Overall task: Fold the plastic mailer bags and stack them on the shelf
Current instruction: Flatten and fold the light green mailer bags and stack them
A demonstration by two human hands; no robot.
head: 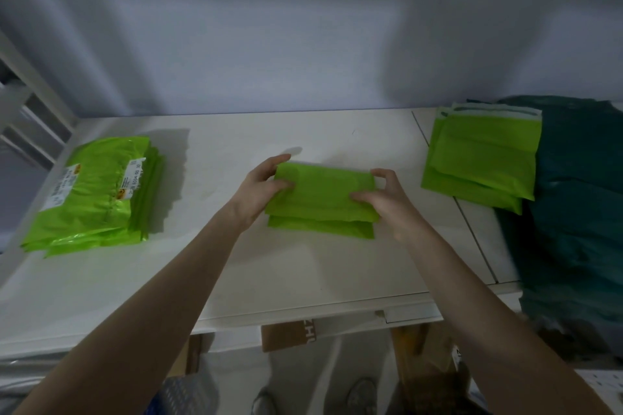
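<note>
A lime-green mailer bag (pixel 322 199), folded into a flat packet, lies at the middle of the white shelf (pixel 303 273). My left hand (pixel 261 190) grips its left end, thumb on top. My right hand (pixel 384 199) pinches its right end. To the left sits a stack of green mailer bags (pixel 97 199) with white shipping labels on top. At the right lies a smaller stack of flat green mailers (pixel 482 162), partly resting on dark teal material.
A dark teal pile (pixel 580 205) covers the shelf's right end and hangs over its front edge. A white wall rises behind. White slats (pixel 30 118) stand at the far left. Cardboard boxes (pixel 290 335) and my shoes show below the shelf's front edge.
</note>
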